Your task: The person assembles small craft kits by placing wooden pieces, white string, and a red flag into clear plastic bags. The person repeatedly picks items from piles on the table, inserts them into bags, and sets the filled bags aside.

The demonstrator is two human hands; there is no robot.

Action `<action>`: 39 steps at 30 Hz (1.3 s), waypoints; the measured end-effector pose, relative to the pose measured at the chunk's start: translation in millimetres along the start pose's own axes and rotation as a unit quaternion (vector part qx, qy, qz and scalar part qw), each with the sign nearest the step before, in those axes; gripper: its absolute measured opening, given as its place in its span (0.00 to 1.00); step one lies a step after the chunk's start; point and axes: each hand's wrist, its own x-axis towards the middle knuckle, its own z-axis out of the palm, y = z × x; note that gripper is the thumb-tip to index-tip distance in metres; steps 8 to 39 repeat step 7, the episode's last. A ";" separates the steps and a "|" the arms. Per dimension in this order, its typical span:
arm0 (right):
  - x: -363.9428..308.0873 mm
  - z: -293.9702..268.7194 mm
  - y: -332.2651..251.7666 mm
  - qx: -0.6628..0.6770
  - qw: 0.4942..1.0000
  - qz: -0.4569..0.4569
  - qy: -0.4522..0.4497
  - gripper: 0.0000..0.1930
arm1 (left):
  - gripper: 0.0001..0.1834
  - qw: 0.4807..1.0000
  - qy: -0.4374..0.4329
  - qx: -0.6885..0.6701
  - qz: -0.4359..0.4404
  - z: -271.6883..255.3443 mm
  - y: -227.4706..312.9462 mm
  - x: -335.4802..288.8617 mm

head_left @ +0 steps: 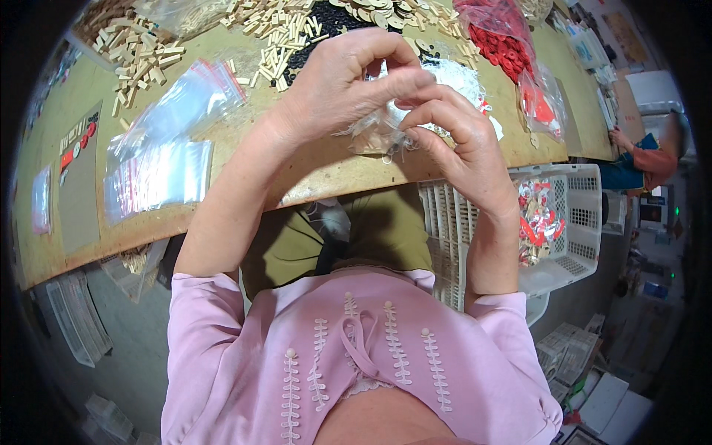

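Over the table edge, my left hand (352, 85) is closed, with thumb and fingers pinched around the upper part of a small clear plastic bag (368, 133). Pale pieces and thin white strands show inside and around the bag. My right hand (463, 141) is close on its right, thumb and index finger pinched together at thin white string (403, 147) beside the bag. Exactly what lies between these fingertips is partly hidden. Behind the hands lies a heap of white string (456, 78). Flat resealable bags (163, 174) lie left of my left forearm.
Small wooden sticks (278, 52) and blocks (152, 59), black pieces (337, 22) and wooden discs (378, 11) cover the table's far side. Red pieces in a bag (504, 44) lie far right. A white plastic crate (578, 222) with red and white pieces stands below the edge. Another person (653, 159) sits at right.
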 end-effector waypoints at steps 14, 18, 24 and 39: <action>-7.4 -7.7 9.9 0.060 0.997 0.041 0.018 0.04 | 0.13 0.975 -0.110 0.159 0.106 -9.7 -9.8 4.4; -7.4 -7.7 9.9 0.060 0.997 0.041 0.018 0.04 | 0.13 0.975 -0.110 0.159 0.106 -9.7 -9.8 4.4; -7.4 -7.7 9.9 0.060 0.997 0.041 0.018 0.04 | 0.13 0.975 -0.110 0.159 0.106 -9.7 -9.8 4.4; -7.4 -7.7 9.9 0.060 0.997 0.041 0.018 0.04 | 0.13 0.975 -0.110 0.159 0.106 -9.7 -9.8 4.4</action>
